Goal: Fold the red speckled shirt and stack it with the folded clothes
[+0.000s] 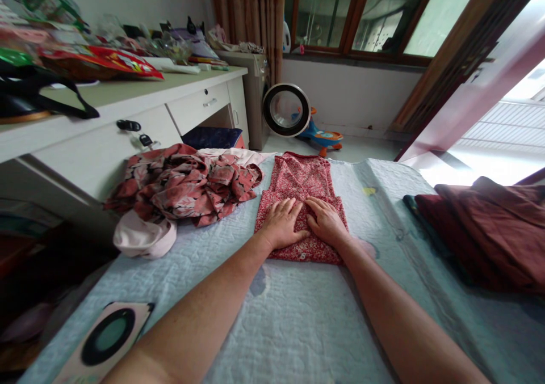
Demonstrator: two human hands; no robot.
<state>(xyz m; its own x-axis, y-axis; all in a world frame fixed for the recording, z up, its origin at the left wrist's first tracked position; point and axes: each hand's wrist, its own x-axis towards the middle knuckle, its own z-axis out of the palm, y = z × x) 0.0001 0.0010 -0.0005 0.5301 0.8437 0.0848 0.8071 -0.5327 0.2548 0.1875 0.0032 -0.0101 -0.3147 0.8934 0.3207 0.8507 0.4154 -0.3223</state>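
A red garment with a small white floral print (304,177) lies partly folded on the light blue quilted bed cover (293,321). Its near part is doubled over into a wider block, while a narrower part stretches away toward the bed's far edge. My left hand (283,224) rests flat on the folded part, fingers stretched out. Beside it, my right hand (326,220) presses on the same cloth with its fingers extended. Neither hand grasps anything. A small white mark, perhaps a button, shows near the garment's front edge.
To the left lie a crumpled reddish patterned cloth (183,182) and a pale pink piece of fabric (145,235). Folded dark red clothes (494,225) are stacked at right. A pinkish phone-like object (106,338) sits front left. A cluttered white desk (149,109) runs alongside.
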